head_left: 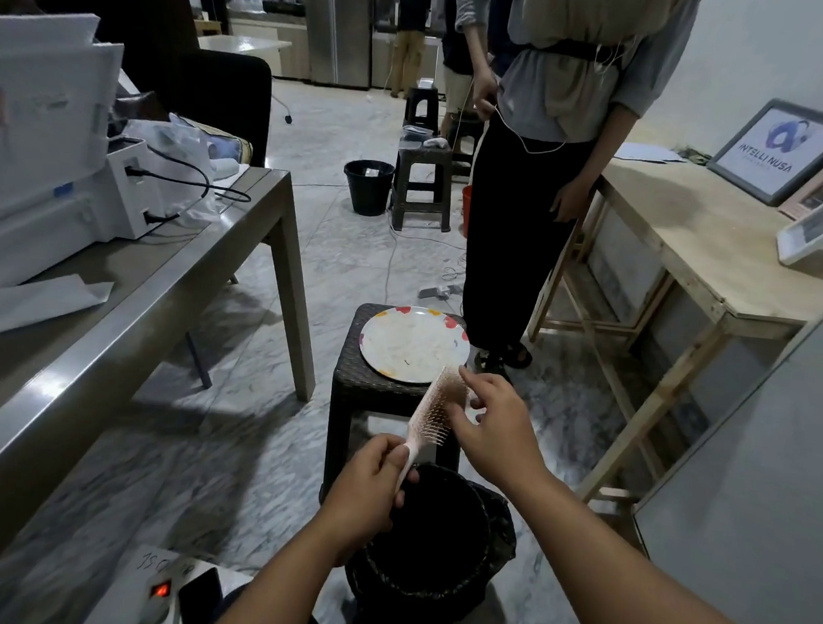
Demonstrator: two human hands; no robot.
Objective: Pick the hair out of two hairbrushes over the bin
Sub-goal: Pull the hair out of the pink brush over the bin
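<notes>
One brush only shows in my view; the second I cannot find. To the left runs a long grey worktop (157,317) with a printer on it, to the right a wooden worktop (708,239), and between them a person in black trousers (513,221) stands near the far side of a dark stool (362,382); the floor lane between is narrow but open on my near side. The stool carries a plate (414,344), bare but for specks; just before it sits the black bin (428,530), mouth open upward. Above its rim my left hand (364,493) grips the handle of the pink hairbrush (433,409), bristles turned right, head tilted up over the stool's near edge; my right hand (494,425) rests on the bristles, fingers (468,375) loosely spread at the tip, whether pinching hair I cannot tell. I judge the picking of the first brush is in hand; next I should pinch a tuft, draw it clear and drop it over the bin, keeping the brush head from the plate's rim.
</notes>
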